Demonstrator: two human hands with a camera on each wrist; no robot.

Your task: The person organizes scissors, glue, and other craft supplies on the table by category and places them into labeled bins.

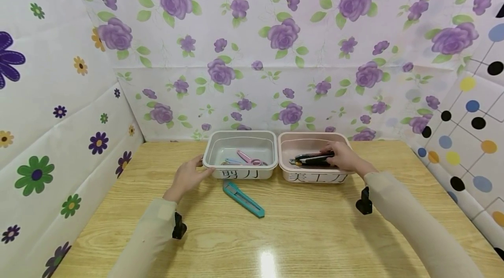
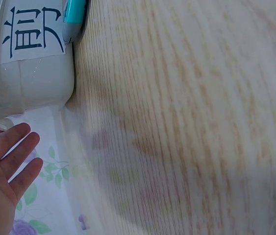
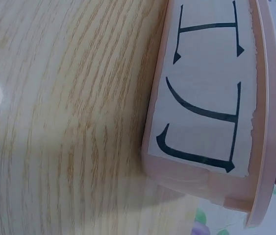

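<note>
My left hand (image 1: pixel 188 177) is at the left corner of a white plastic bin (image 1: pixel 244 173), fingers spread beside its end and thumb at the front rim. In the left wrist view, the fingers (image 2: pixel 22 152) look relaxed. My right hand (image 1: pixel 342 155) reaches over the right side of a pink bin (image 1: pixel 287 168) and grips the end of a black utility knife (image 1: pixel 316 161) among others inside. The rim hides most of that hand in the right wrist view. A teal utility knife (image 1: pixel 244 199) lies on the table, its tip end close to the white bin's front.
Pink-handled scissors (image 1: pixel 252 160) and other small items lie in the white bin. Both bins carry paper labels with black characters and stand side by side at the back of the wooden table (image 1: pixel 299 234). Floral cloth (image 1: pixel 252 90) hangs behind and at the sides.
</note>
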